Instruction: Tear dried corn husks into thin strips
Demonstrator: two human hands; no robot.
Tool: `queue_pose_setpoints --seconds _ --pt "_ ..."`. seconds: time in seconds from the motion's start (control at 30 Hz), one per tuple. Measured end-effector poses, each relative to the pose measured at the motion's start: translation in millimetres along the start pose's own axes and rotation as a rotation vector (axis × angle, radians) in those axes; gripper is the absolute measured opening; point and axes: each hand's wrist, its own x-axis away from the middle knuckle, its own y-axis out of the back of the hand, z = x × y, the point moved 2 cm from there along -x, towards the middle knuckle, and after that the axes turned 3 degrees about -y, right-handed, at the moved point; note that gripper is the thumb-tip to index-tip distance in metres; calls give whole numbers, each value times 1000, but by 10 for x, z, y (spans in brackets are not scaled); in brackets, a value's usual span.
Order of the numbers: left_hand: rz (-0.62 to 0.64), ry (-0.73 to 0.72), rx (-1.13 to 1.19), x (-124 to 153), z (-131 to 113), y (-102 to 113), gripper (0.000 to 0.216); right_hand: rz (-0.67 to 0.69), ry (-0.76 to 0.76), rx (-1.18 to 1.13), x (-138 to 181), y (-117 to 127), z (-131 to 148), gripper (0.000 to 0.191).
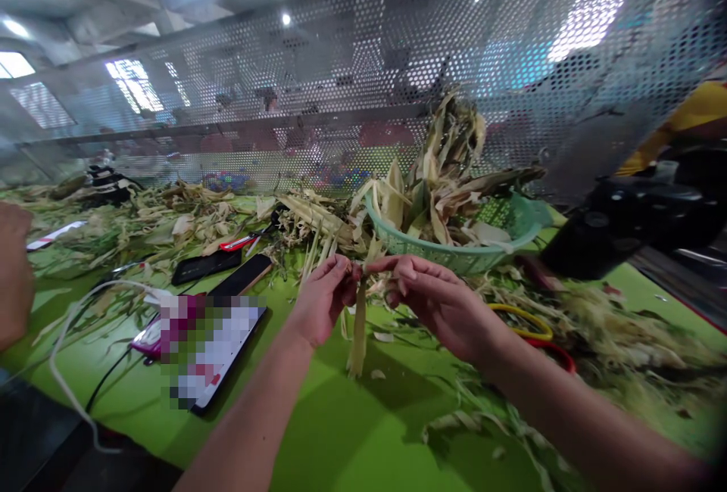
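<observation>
While both forearms extend over the bright green, smooth-topped desk [341,431], the work piece, a pale yellow-green, flat strip of dried corn husk [358,333], hangs nearly upright between the two hands, its lower end pointing toward the wearer. The left grip [325,301] is narrow, thumb and fingers pinched at the upper part of the strip. The right grip [446,299] has its index finger extended to the strip's top, with the thumb set back; whether it pinches anything cannot be told, as the fingers overlap. Recommended practice, in this inspector's judgement: keep the left pinch firm and close to the working point, steady the top with the right fingertip, and draw evenly along the fibres, since dry husk is liable to split under a sideways tug. Wrists should stay low and level. The round, mint-green, perforated plastic basket [454,252] stands just beyond the hands, bearing loose brown-and-cream husks [435,200]; their protruding ends should be kept from snagging the strip.
</observation>
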Motion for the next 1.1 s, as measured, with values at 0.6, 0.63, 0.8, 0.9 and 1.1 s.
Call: queue_pose_setpoints --seconds 0.6,0.63,0.8,0.9,1.1 --pt "38 -178 -395 94 -58 -76 22 -130 -192 35 -4 18 -122 24" --pt "48 -191 -462 107 -56 -89 22 -139 -223 38 -12 28 -160 25" --pt "132 -220 -600 142 -41 -150 22 -94 -218 70 -49 42 -245 30" --pt "51 -151 -500 118 -17 -111 25 -131 -173 49 -53 57 -204 27" --pt "62 20 -387 92 49 -83 28 -160 -157 -16 -37 64 -177 26"
